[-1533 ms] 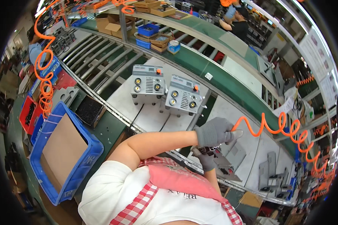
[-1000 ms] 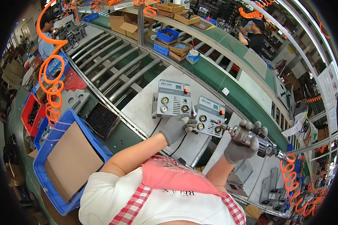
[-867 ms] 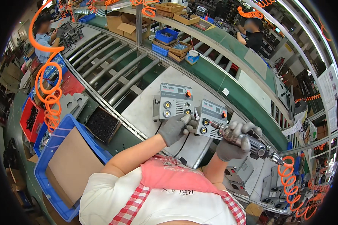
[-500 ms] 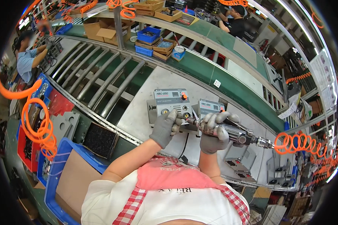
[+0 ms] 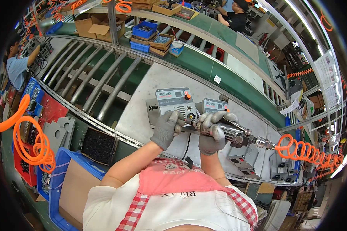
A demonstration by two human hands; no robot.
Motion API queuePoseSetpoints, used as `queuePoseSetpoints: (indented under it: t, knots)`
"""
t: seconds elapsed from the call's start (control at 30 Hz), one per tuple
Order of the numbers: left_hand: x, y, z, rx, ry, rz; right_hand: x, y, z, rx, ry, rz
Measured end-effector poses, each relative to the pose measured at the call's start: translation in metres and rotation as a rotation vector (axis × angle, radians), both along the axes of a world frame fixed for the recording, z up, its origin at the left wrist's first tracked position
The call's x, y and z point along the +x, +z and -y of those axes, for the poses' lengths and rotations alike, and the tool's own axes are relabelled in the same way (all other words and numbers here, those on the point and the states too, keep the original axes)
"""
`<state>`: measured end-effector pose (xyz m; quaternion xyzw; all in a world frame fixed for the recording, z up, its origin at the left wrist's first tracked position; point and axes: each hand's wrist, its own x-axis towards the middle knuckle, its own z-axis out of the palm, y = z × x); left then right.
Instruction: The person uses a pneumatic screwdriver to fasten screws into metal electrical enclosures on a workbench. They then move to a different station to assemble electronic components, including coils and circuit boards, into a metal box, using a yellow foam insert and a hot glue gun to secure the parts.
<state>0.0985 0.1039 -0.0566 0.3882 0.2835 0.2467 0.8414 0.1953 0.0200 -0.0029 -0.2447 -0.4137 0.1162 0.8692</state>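
Gloves cover both hands. The right hand [image 5: 213, 131] has its grip pressed together around the barrel of a metal air screwdriver [image 5: 229, 133], whose tip meets the front of the nearer grey machine [image 5: 174, 107], just beside a round socket low on its face. An orange coiled hose [image 5: 302, 148] trails from the tool's rear toward the right. The left hand [image 5: 166, 128] rests on the lower left of that front panel, fingers curled against it; whether it pinches anything I cannot tell. To do this step well, I judge the tool should stay in line with the fastener, the left hand steadying the casing so the bit does not slip onto the panel.

Nearest, at lower left, a blue crate [image 5: 57, 184] holds a plain brown cardboard sheet [image 5: 75, 190]. The machine stands on the grey counter [image 5: 142, 111], a second grey machine [image 5: 216, 106] just behind it; each face bears a small dark display and an orange-red knob. Farther on, a small white square label [image 5: 217, 79] lies on the counter. Beyond the rollers sit blue bins [image 5: 144, 31] of small parts and open brown cartons [image 5: 90, 25]. White printed sheets [image 5: 325, 71] hang far right.
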Motion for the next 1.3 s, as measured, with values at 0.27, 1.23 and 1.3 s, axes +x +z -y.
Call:
queuePoseSetpoints:
  t: [0.27,1.23,1.3]
  knots:
    - [-0.004,-0.004,-0.006,-0.166,-0.002,0.075,-0.001,-0.005,-0.004,-0.029,0.077,-0.012]
    - [0.001,-0.070,-0.040,0.535,0.365,-0.571,0.020,-0.035,-0.051,-0.149,-0.113,0.132]
    - [0.006,-0.065,-0.036,0.478,0.245,-0.392,0.023,-0.038,-0.055,-0.148,-0.133,0.159]
